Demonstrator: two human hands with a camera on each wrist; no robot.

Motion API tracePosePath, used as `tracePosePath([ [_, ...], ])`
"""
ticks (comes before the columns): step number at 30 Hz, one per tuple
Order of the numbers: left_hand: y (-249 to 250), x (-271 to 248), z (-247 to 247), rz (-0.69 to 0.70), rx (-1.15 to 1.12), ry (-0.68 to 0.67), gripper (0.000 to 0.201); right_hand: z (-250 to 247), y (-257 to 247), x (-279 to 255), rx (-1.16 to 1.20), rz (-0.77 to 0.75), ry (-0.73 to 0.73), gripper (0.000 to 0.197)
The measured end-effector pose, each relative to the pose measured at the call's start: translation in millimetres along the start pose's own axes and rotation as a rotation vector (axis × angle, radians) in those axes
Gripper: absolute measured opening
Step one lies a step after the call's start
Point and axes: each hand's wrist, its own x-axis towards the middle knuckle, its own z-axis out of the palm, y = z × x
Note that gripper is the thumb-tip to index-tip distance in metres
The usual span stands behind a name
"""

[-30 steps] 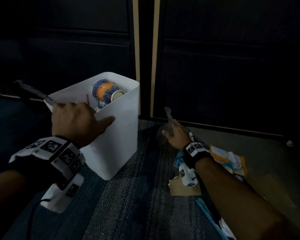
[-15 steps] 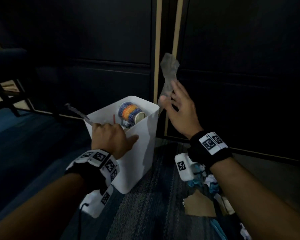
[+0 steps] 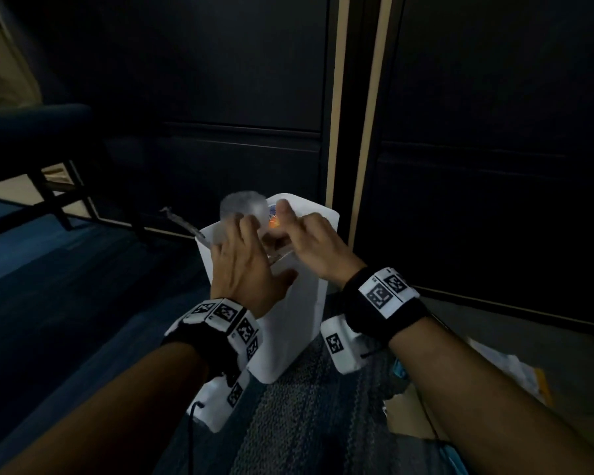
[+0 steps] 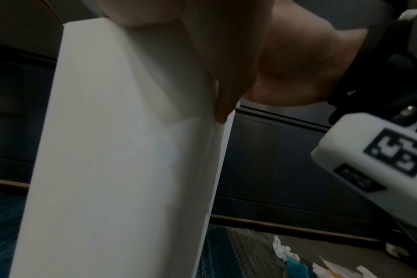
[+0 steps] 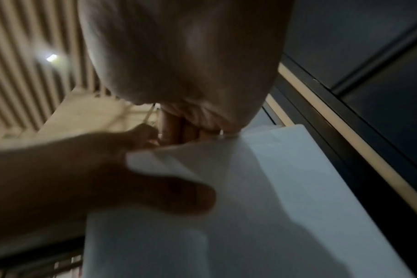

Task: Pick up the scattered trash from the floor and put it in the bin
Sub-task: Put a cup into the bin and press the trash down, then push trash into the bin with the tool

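Note:
The white bin (image 3: 288, 323) stands on the carpet in front of me. My left hand (image 3: 240, 255) straddles its near rim, thumb flat on the outer wall (image 4: 107, 169) and fingers stretched over the opening. My right hand (image 3: 299, 231) hovers over the opening with curled fingers, pinching a clear plastic wrapper (image 3: 242, 207). The wrapper is blurred and reaches across to my left fingertips. A patterned paper cup (image 3: 274, 219) peeks out between the hands, and a thin strip (image 3: 182, 222) sticks out over the bin's left rim. In the right wrist view my curled right fingers (image 5: 179, 124) are above the bin (image 5: 262, 206).
More trash lies on the floor to the right of the bin: white paper (image 3: 504, 365), a brown cardboard piece (image 3: 408, 416) and crumpled scraps (image 4: 283, 252). Dark cabinet doors (image 3: 460, 166) rise right behind the bin. A dark seat on black legs (image 3: 42, 132) stands at the left.
My right hand has lifted the clear wrapper from the floor and brought it down over the bin's opening. My left fingers have straightened out from their curl on the rim.

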Motion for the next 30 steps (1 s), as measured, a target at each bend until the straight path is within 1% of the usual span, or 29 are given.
tracePosePath([
  [1,-1,1,1,0.001,-0.003,-0.007,0.089,2,0,2,-0.086,-0.006,-0.025,0.078],
  [2,-1,2,0,0.008,0.009,-0.019,0.091,5,0,2,-0.157,-0.018,-0.053,0.08],
  [3,0,2,0,0.021,0.042,-0.045,0.086,7,2,1,-0.195,-0.043,-0.083,0.081],
  [5,3,2,-4,0.044,0.156,-0.11,0.065,10,5,-4,-0.19,-0.118,-0.115,0.073],
  [6,5,2,-7,0.051,0.211,-0.144,0.053,9,7,-8,-0.166,-0.166,-0.097,0.067],
  [7,7,2,-11,0.052,0.253,-0.186,0.045,8,12,-10,-0.133,-0.212,-0.044,0.06],
  [8,8,2,-13,0.046,0.288,-0.233,0.043,4,16,-13,-0.089,-0.262,0.036,0.052],
  [9,10,2,-16,0.036,0.328,-0.273,0.045,-1,21,-15,-0.055,-0.312,0.137,0.044],
  [11,13,2,-19,0.011,0.4,-0.333,0.054,-17,34,-19,-0.04,-0.346,0.298,0.04],
  [14,13,5,-23,0.002,0.419,-0.396,0.056,-48,63,-27,-0.128,-0.206,0.389,0.042],
  [16,12,7,-23,0.002,0.429,-0.452,0.061,-69,95,-35,-0.234,-0.08,0.423,0.043],
  [17,11,8,-23,0.0,0.436,-0.461,0.064,-78,114,-41,-0.288,-0.014,0.433,0.042],
  [19,11,7,-22,-0.007,0.44,-0.456,0.065,-92,156,-53,-0.373,0.123,0.401,0.034],
  [21,12,7,-22,-0.008,0.433,-0.44,0.061,-101,197,-65,-0.444,0.274,0.32,0.026],
  [22,14,6,-23,-0.009,0.431,-0.433,0.06,-104,215,-71,-0.49,0.357,0.268,0.025],
  [23,15,6,-23,-0.007,0.431,-0.423,0.061,-106,233,-76,-0.548,0.442,0.2,0.028],
  [25,16,5,-23,0.002,0.426,-0.4,0.062,-106,268,-86,-0.638,0.58,0.033,0.043],
  [27,16,4,-22,0.016,0.41,-0.387,0.064,-105,298,-97,-0.678,0.664,-0.09,0.056],
  [30,14,3,-18,0.017,0.363,-0.363,0.066,-102,325,-110,-0.766,0.711,-0.188,0.063],
])
